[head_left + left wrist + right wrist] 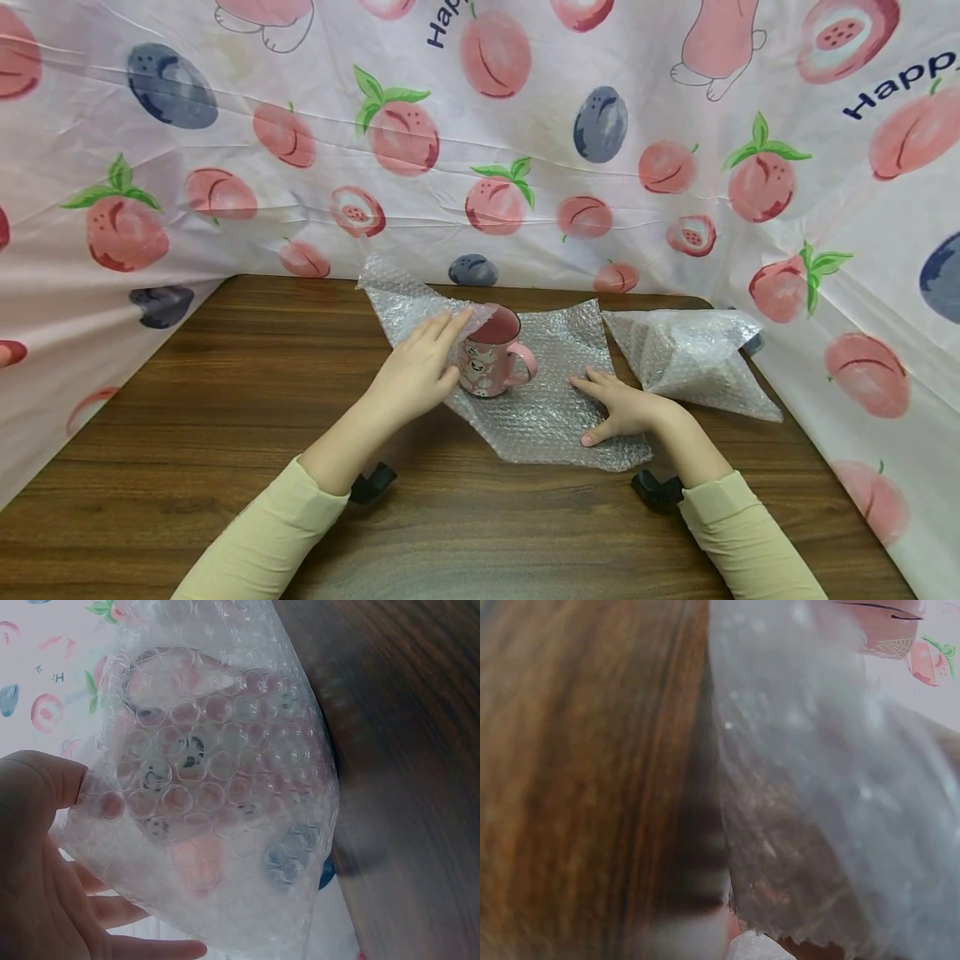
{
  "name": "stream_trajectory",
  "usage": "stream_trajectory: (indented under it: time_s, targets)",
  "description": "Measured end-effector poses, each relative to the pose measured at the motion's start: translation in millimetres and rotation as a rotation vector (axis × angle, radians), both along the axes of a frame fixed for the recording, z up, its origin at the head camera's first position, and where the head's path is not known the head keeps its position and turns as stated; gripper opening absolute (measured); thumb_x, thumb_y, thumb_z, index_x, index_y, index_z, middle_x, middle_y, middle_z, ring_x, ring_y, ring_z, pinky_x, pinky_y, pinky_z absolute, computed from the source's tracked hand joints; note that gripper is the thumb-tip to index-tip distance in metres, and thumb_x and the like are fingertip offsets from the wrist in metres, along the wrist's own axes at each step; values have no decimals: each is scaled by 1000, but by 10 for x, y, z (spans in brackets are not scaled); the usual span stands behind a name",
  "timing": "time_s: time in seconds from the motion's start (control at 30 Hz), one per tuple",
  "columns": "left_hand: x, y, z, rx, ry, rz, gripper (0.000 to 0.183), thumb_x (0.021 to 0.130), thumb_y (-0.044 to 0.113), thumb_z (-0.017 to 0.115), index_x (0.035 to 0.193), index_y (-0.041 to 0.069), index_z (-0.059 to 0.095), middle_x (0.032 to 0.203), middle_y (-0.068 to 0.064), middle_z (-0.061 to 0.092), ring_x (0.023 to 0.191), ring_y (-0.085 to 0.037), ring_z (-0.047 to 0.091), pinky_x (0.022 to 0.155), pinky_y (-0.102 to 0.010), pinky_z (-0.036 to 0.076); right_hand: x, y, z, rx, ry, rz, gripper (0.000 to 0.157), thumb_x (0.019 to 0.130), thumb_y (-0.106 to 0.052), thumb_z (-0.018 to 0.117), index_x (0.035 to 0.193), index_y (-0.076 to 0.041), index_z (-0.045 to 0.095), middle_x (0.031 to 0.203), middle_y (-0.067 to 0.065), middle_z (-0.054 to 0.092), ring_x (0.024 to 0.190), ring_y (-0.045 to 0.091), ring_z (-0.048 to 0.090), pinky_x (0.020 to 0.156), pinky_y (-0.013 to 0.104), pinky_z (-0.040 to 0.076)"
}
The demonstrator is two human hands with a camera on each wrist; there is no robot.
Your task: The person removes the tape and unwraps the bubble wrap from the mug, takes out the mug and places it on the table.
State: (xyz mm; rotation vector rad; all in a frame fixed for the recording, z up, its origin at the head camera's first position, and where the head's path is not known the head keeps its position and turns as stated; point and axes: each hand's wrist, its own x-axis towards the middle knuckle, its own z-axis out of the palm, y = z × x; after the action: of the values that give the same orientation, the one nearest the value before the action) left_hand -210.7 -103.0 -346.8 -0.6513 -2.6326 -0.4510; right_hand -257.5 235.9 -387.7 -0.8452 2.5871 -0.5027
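Note:
A pink mug with a white printed pattern stands upright on a sheet of bubble wrap, its handle facing right. My left hand is at the mug's left side, fingers stretched along a raised flap of the wrap that leans over the rim. In the left wrist view, the mug's pattern shows through the bubble wrap, beside the thumb of the left hand. My right hand rests on the right part of the sheet with spread fingers. Blurred bubble wrap fills much of the right wrist view.
A bubble-wrapped bundle lies on the wooden table to the right of the sheet. Behind and at both sides hangs a fruit-printed cloth. Black wrist devices sit under both wrists.

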Motion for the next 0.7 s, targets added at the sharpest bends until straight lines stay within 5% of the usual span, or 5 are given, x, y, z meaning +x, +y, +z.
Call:
stream_trajectory:
  time_s: [0.4, 0.7]
  targets:
    - [12, -8, -8, 10, 25, 6, 73, 82, 2, 57, 148, 29, 37, 144, -22, 40, 126, -42, 44, 95, -58, 41, -2, 8, -7, 1, 11, 2, 100, 75, -44, 79, 150, -2, 27, 152, 33, 9, 139, 48, 5, 107, 63, 14]
    - [58, -100, -22, -21, 0, 43, 57, 83, 2, 55, 137, 20, 55, 145, -19, 40, 123, -41, 47, 84, -58, 47, -7, 7, -2, 1, 11, 2, 100, 75, -43, 79, 150, -2, 27, 152, 33, 9, 139, 48, 5, 107, 63, 14]
